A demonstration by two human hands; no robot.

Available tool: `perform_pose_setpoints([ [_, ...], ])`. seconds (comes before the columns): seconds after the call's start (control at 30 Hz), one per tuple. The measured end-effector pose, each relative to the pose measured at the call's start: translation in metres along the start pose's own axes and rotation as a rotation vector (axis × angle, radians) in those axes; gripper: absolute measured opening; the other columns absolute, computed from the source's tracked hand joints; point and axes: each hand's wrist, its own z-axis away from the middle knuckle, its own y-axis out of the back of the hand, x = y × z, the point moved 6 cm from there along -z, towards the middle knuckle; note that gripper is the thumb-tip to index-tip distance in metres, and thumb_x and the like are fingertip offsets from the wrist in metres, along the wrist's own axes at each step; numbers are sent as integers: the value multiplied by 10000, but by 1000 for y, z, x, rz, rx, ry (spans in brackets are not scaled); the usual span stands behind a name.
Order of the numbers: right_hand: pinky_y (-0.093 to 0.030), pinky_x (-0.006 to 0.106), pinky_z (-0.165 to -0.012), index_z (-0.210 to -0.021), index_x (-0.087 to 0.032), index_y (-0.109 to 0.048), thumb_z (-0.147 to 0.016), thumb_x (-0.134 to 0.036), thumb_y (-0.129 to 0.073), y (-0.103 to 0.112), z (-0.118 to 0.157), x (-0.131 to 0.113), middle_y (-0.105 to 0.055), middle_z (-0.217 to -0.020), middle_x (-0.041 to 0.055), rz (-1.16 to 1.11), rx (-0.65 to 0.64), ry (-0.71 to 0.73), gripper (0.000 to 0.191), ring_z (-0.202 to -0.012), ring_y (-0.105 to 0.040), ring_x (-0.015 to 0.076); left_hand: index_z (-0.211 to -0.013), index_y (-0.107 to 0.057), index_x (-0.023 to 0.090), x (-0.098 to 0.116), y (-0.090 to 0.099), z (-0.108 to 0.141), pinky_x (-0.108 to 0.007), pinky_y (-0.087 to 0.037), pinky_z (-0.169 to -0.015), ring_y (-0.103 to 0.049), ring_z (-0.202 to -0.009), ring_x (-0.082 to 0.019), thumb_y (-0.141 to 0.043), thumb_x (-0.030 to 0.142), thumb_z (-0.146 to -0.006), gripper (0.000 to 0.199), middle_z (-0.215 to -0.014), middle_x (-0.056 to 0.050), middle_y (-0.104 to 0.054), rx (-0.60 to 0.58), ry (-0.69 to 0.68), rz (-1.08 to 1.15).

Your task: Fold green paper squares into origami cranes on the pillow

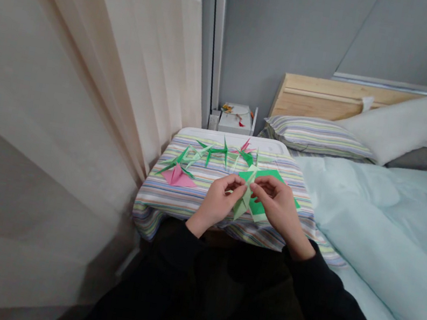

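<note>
Between my two hands is a folded piece of light green origami paper (242, 204), narrow and pointed at its lower end. My left hand (222, 198) pinches its left edge between thumb and fingers. From the other side, my right hand (277, 201) grips it near the upper part with thumb and forefinger. Under and behind my right hand lie green paper sheets (274, 174) on the striped cloth. Several folded paper cranes stand beyond my hands, among them a dark green crane (219, 153). A pink folded paper crane (178, 176) rests to the left.
A small table under a striped cloth (165, 201) stands before me, with its white rim (233, 139) showing at the back. Beige curtain (132, 59) hangs close on the left. On the right is a bed with a pale blue quilt (375, 220). A white cabinet (236, 123) stands behind.
</note>
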Motion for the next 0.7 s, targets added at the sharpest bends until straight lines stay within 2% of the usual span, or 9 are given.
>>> perform_pose_setpoints([
  [0.07,-476,283,-538,-802,-199,-650,-810,-493,-763,-1,-1,-2,-638,-655,3,-50,-32,-9,316,-579,-591,153,-807,-734,162,6,1,2,-256,-476,-715,-621,-752,-161,-740,334,-830,174,-782,-33,-701,-30,-24,-36],
  [0.2,-456,264,-507,-708,-195,-598,-810,-476,-766,-3,3,-5,-627,-582,-11,-132,-64,-33,343,-488,-556,119,-803,-773,149,8,6,7,-289,-485,-780,-636,-783,-180,-747,380,-825,234,-804,-48,-740,36,-4,-35],
  [0.43,-452,235,-443,-671,-190,-639,-807,-349,-736,-3,8,-5,-629,-536,-12,-262,12,-56,231,-442,-557,112,-784,-784,143,6,3,16,-264,-457,-668,-603,-669,-144,-830,373,-721,243,-733,-28,-723,15,130,37],
  [0.6,-458,229,-422,-645,-189,-642,-826,-405,-734,-6,10,-7,-621,-538,-11,-351,37,-68,297,-434,-549,105,-787,-782,140,14,5,17,-254,-456,-625,-605,-645,-140,-828,341,-712,219,-715,-32,-719,27,111,2],
  [0.7,-463,225,-423,-708,-190,-661,-811,-440,-790,-10,13,-9,-618,-556,-22,-393,-13,-72,300,-455,-564,108,-785,-778,140,20,4,17,-263,-483,-650,-636,-668,-153,-819,323,-729,195,-736,-42,-735,23,61,-26],
])
